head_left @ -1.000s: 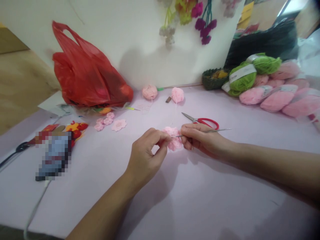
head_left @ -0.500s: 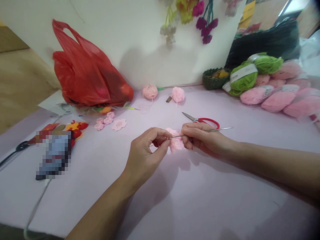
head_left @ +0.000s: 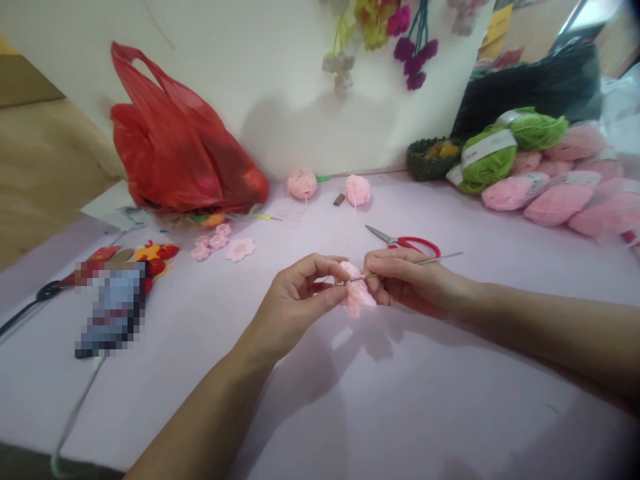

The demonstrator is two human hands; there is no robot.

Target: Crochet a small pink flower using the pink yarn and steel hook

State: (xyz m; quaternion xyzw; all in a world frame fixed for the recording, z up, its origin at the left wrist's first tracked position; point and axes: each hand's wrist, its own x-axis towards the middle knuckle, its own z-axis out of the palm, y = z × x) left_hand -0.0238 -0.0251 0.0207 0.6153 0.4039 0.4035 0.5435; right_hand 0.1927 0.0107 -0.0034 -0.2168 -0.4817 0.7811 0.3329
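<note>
Between my hands is a pink crocheted piece (head_left: 358, 297) with petal-like edges, held just above the table. My left hand (head_left: 300, 307) pinches its left side between thumb and fingers. A thin metal crochet hook (head_left: 440, 259) is gripped like a pen in my right hand (head_left: 407, 277), its tip at the pink stitches by my left fingertips. The fingers hide part of the piece. A pink yarn ball (head_left: 358, 191) sits beyond my hands, with a strand trailing toward me. Behind my right hand lie scissors (head_left: 417, 245) with red handles.
At the back left stands a red plastic bag (head_left: 185, 147). Small pink crocheted flowers (head_left: 241, 249) lie before it. A peach yarn ball (head_left: 301, 184) is at the back. Pink and green yarn skeins (head_left: 489, 160) pile up at right, beside a dark green basket (head_left: 423, 167). A blurred-out object (head_left: 113, 307) lies left.
The pink piece has turned and dips lower between my hands, showing more below my fingers. The hook's tip has shifted slightly down with my hands. The view has moved a little.
</note>
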